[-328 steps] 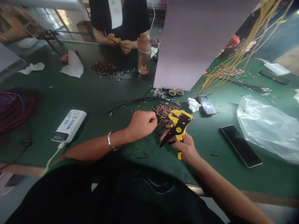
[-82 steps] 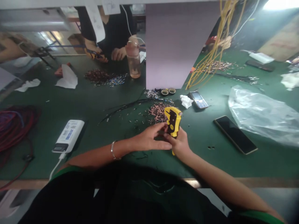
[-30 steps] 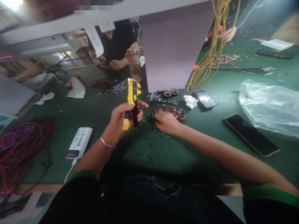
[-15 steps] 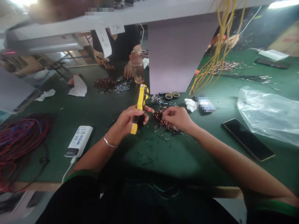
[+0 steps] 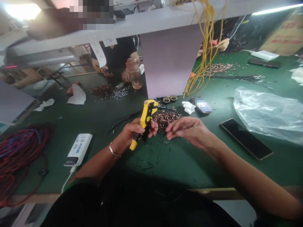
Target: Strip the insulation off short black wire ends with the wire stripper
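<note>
My left hand (image 5: 134, 134) is shut around the handles of a yellow and black wire stripper (image 5: 146, 121), which it holds tilted just left of a heap of cut copper-ended wires (image 5: 165, 119). My right hand (image 5: 187, 127) hovers just right of that heap, with thumb and fingertips close together. Anything held between them is too small to tell. Short black wire scraps (image 5: 153, 151) lie scattered on the green table below the heap.
A white power bank (image 5: 78, 149) and a red and blue wire coil (image 5: 21, 148) lie left. A black smartphone (image 5: 246, 138) and a clear plastic bag (image 5: 267, 115) lie right. Beyond a pale partition (image 5: 168, 60), a co-worker's hand (image 5: 126, 75) rests near a water bottle (image 5: 134, 75).
The stripper has passed from my right hand to my left and now tilts differently. My right hand has lifted off the wire heap and moved right.
</note>
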{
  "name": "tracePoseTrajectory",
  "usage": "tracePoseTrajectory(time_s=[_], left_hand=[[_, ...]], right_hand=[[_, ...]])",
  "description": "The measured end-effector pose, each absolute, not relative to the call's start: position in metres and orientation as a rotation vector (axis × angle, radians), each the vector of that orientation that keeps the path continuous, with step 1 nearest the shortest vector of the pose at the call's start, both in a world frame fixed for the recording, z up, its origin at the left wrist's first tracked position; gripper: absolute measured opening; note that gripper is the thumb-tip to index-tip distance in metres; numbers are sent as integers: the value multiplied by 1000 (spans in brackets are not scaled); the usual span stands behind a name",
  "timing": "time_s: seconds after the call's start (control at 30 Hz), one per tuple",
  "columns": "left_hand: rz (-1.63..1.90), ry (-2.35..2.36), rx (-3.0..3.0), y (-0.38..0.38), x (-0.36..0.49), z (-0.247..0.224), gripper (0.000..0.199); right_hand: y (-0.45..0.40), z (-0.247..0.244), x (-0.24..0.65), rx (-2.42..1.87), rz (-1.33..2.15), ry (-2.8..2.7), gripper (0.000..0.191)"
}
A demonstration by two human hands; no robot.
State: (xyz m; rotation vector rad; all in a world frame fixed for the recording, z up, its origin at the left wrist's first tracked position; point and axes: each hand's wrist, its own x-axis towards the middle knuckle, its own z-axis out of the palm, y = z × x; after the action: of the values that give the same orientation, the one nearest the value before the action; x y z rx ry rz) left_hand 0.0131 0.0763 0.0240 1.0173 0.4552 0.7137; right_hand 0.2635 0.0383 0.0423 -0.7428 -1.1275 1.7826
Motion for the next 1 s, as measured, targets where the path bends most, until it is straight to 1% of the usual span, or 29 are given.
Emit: tracePoseTrajectory(time_s=[0.07, 0.13, 0.2, 0.23, 0.3, 0.37, 0.43, 0.53, 0.63, 0.8, 0.93, 1.0], left_hand=[[710, 444, 1055, 78, 10, 27, 40], [671, 425, 1095, 79, 8, 28, 41], [619, 395, 1122, 78, 9, 27, 43], [596, 379, 1129, 77, 11, 26, 43], [544, 341, 1133, 75, 14, 23, 43], [497, 306, 1130, 74, 18, 19, 44], [465, 288, 1128, 73, 21, 14, 46], [436, 287, 1122, 72, 25, 9, 49], [415, 286, 1146, 72, 25, 11, 48], [529, 364, 1256, 78, 15, 27, 46], [642, 404, 1344, 80, 5, 37, 44], [680, 428, 1368, 77, 4, 40, 42]], right_hand=[[34, 34, 266, -771, 1836, -1122, 11], [33, 21, 266, -816, 1842, -1049, 20], [34, 7, 261, -859, 1922, -978, 22], [34, 2, 257, -871, 1984, -947, 26], [34, -2, 246, -887, 2099, -909, 41], [36, -1, 235, -839, 2136, -935, 46], [39, 4, 227, -833, 2074, -947, 43], [47, 8, 221, -844, 1960, -875, 24], [52, 4, 218, -828, 1936, -831, 14], [49, -11, 223, -984, 1792, -695, 14], [43, -14, 230, -1058, 1623, -760, 14], [40, -13, 229, -1056, 1615, -826, 17]])
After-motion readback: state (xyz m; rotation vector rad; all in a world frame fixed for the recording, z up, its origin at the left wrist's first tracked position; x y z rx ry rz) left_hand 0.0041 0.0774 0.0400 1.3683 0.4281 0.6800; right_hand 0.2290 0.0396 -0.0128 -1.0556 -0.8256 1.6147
